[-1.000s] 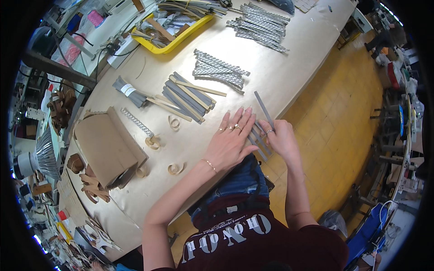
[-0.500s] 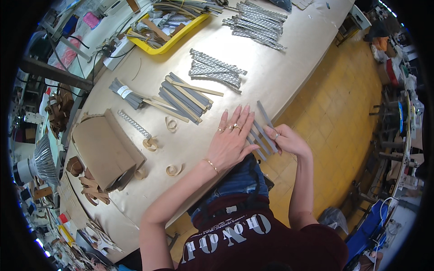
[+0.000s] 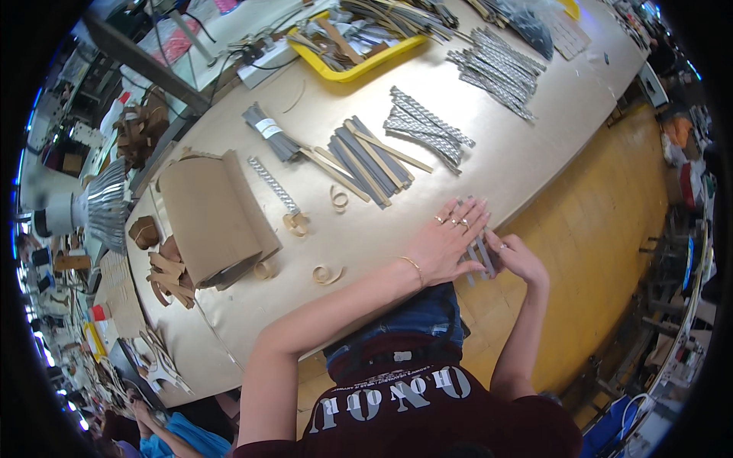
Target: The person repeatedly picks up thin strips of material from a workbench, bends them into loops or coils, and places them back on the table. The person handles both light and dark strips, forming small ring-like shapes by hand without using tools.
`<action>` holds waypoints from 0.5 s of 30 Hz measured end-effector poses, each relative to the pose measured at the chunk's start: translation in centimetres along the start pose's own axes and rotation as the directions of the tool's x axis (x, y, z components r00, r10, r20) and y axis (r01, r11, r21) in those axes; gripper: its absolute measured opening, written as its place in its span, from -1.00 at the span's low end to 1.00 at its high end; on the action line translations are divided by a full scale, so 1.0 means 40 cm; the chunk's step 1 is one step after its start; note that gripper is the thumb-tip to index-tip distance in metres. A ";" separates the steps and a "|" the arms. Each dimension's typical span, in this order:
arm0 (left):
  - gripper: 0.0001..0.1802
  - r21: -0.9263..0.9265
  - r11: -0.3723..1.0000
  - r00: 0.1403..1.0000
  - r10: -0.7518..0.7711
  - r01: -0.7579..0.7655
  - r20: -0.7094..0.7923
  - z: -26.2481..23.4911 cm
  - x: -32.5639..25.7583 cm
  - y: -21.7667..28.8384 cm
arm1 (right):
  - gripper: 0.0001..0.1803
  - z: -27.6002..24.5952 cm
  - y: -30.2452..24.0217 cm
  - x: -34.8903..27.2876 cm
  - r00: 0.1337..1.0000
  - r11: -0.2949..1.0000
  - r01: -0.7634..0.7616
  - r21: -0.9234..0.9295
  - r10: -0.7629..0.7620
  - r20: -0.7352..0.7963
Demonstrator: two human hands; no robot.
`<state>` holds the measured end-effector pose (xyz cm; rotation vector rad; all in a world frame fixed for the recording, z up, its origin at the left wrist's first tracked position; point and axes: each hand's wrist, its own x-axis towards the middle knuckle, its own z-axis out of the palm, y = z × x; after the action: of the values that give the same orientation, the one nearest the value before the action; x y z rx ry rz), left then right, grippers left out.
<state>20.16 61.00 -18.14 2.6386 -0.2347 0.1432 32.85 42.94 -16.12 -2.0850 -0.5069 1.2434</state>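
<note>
My left hand (image 3: 449,243) lies flat near the table's front edge, fingers stretched out over several narrow grey strips (image 3: 482,258). The strips' ends jut past the edge beside my left thumb. Close by on the right, my right hand (image 3: 519,258) is closed with thumb and fingers pinched on a grey strip, mostly hidden by the fingers. Farther in lies a pile of grey and tan strips (image 3: 374,160), beside a bundle of grey strips (image 3: 276,136) with a white band. Silver braided strips (image 3: 427,130) are heaped behind.
A yellow tray (image 3: 359,72) of scraps stands at the back. More silver braids (image 3: 500,72) lie to its right. At left are a brown cardboard roll (image 3: 217,217), a single braid (image 3: 271,183) and curled tan strips (image 3: 327,275). A lamp (image 3: 103,206) sits at the far left.
The view has shifted, so the table things appear farther right. My right hand has come closer to my left, and the grey strip that stuck up from it now lies by the others.
</note>
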 end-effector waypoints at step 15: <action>-0.74 -0.351 0.891 0.746 -0.439 0.288 -0.501 -0.139 -0.210 -0.029 | -0.71 0.222 -0.355 0.209 0.671 0.741 0.200 -0.641 -0.580 -0.461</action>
<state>11.82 65.83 -14.97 2.2040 0.4474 0.7078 29.03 61.18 -14.44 -2.4751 -1.0184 0.0451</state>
